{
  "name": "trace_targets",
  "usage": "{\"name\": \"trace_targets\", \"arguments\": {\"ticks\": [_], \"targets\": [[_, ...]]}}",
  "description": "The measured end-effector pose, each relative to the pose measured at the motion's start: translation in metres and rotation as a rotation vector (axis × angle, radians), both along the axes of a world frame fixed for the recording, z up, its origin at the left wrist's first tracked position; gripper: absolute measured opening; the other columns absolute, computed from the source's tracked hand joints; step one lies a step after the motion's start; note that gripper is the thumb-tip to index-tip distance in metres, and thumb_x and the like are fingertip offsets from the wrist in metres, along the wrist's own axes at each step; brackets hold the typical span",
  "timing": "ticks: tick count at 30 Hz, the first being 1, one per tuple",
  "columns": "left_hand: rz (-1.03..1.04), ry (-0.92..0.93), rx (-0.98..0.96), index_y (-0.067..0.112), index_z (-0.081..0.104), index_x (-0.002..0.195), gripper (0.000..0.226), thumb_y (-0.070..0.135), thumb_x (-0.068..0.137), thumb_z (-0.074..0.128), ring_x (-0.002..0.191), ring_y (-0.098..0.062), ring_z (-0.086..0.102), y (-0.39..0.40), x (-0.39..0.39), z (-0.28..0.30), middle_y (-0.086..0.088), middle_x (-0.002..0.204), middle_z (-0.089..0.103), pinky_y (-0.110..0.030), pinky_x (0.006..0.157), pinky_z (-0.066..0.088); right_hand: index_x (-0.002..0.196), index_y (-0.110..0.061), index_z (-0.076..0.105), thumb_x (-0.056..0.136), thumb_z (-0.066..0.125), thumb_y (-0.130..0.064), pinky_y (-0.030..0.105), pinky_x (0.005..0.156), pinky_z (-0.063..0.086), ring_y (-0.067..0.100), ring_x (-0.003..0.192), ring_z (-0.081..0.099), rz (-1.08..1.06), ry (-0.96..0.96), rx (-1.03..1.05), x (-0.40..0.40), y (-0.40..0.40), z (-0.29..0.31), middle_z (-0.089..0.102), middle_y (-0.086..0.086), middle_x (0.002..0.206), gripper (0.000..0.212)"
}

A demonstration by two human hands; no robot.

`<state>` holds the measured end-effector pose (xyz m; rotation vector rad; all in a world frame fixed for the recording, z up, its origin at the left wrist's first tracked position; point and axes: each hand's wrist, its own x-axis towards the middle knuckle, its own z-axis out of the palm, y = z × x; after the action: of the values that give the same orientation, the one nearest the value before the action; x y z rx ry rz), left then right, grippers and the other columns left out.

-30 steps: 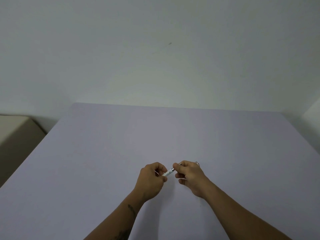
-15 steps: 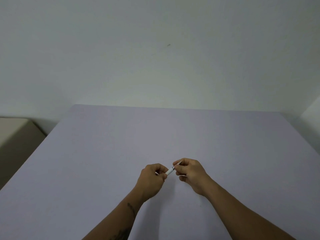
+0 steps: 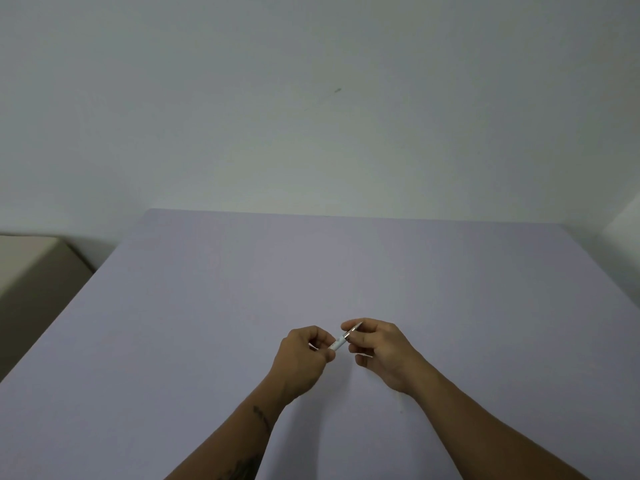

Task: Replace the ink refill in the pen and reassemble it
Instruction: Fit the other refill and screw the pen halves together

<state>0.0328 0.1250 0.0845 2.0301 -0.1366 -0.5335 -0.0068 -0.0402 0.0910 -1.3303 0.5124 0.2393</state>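
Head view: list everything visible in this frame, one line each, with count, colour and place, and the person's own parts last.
pen: one, white barrel with a metallic tip end, held above the table between both hands, tilted up toward the right.
table: one, pale lavender top, fills the lower half of the view.
wall: one, off-white, behind the table, with a small dark mark high up.
beige box-like object: one, beige, at the left edge beside the table; what it is cannot be told.
left hand: one, closed on the pen's white end; dark markings on the forearm.
right hand: one, fingertips pinching the pen's metallic tip end.
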Motion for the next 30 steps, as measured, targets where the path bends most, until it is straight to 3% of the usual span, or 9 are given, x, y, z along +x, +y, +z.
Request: {"name": "trace_targets", "arguments": {"ticks": [10,14,17,30], "targets": [[0.008,-0.022,0.026,0.022,0.068,0.078,0.017,0.008,0.086,0.069,0.053,-0.009,0.05,-0.001,-0.002,-0.002,0.002,0.074,0.063,-0.013,0.046,0.041,0.08,-0.007,0.069,0.089,0.07,-0.017,0.027,0.059,0.049,0.016,0.066,0.058,-0.034,0.015,-0.152,0.001,0.005,-0.008,0.058,0.003,0.069,0.013],[0.007,-0.015,0.022,0.02,0.07,0.082,0.013,0.008,0.086,0.068,0.055,-0.01,0.051,0.0,-0.001,0.0,0.001,0.076,0.064,-0.018,0.05,0.043,0.102,-0.006,0.074,0.092,0.062,-0.005,0.03,0.063,0.049,0.017,0.07,0.059,-0.025,0.014,0.085,0.0,-0.001,-0.008,0.064,0.002,0.073,0.016],[0.023,0.004,-0.007,0.017,0.072,0.084,0.01,0.008,0.085,0.069,0.057,-0.012,0.051,0.002,-0.001,0.002,0.0,0.078,0.065,-0.022,0.052,0.044,0.104,-0.007,0.076,0.093,0.057,0.001,0.03,0.066,0.049,0.016,0.07,0.059,-0.022,0.017,0.184,-0.001,-0.004,-0.006,0.066,0.002,0.073,0.023],[0.026,0.021,0.005,0.016,0.072,0.084,0.012,0.009,0.089,0.064,0.05,-0.01,0.048,-0.003,-0.004,0.005,-0.001,0.074,0.064,-0.019,0.046,0.041,0.076,-0.01,0.074,0.088,0.068,-0.009,0.027,0.061,0.052,0.013,0.066,0.062,-0.107,-0.036,-0.201,0.003,0.004,-0.007,0.066,0.003,0.069,0.013]]}}
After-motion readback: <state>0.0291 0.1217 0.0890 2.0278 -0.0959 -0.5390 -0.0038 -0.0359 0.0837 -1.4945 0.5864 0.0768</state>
